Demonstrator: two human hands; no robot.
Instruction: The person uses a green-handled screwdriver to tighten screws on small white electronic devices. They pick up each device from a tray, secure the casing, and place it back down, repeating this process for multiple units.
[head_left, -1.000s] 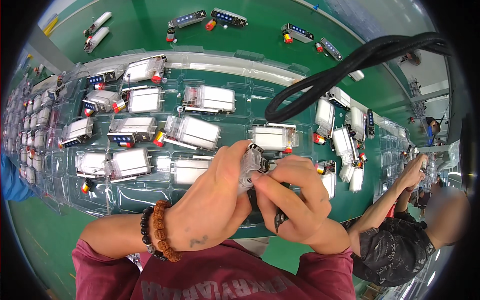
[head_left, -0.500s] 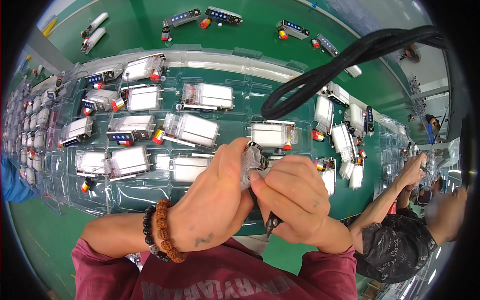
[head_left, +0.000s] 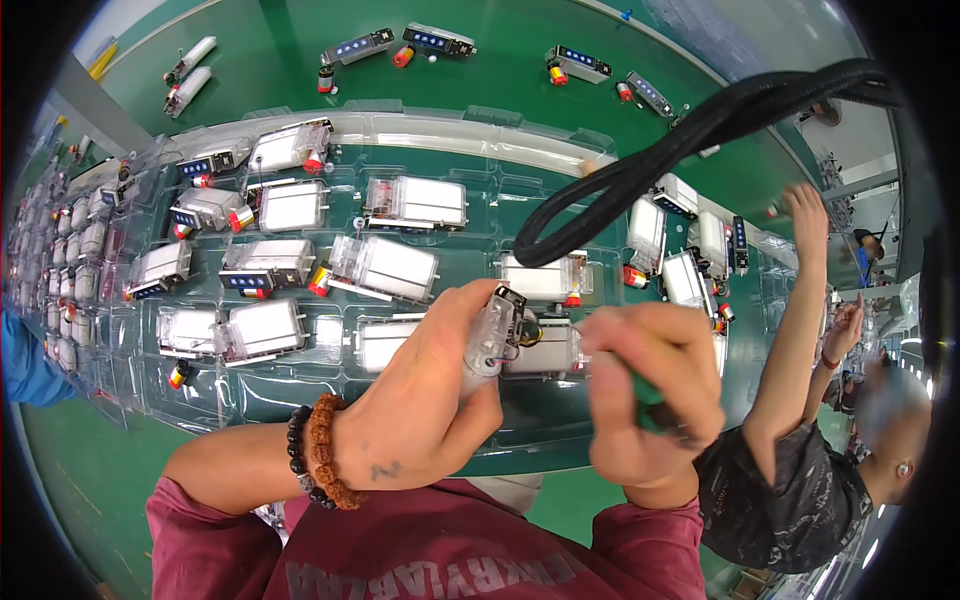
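Note:
Between the thumb and fingers of my left hand (head_left: pixel 410 405) is a small clear plastic housing (head_left: pixel 486 340) with a dark circuit board along its edge and thin wires at its right side. The housing is held tilted above the front of a clear tray. My right hand (head_left: pixel 660 350), smeared by motion, is apart from it on the right. Its fingers are curled round a green-handled tool (head_left: pixel 648 392); its working end cannot be made out. Just behind the hands, a white-and-clear unit (head_left: pixel 545 358) lies in the tray.
Clear blister trays (head_left: pixel 270 385) hold several white battery units with red-and-yellow cylinders. More units lie on the green bench (head_left: pixel 280 60) behind. A black cable loop (head_left: pixel 640 170) hangs over the trays. At the right, a co-worker in a dark patterned shirt (head_left: pixel 785 495) has an arm raised.
My right hand has drawn away from the housing to the right, and the green tool handle has come into sight. My left hand keeps its hold. The co-worker's arm has risen.

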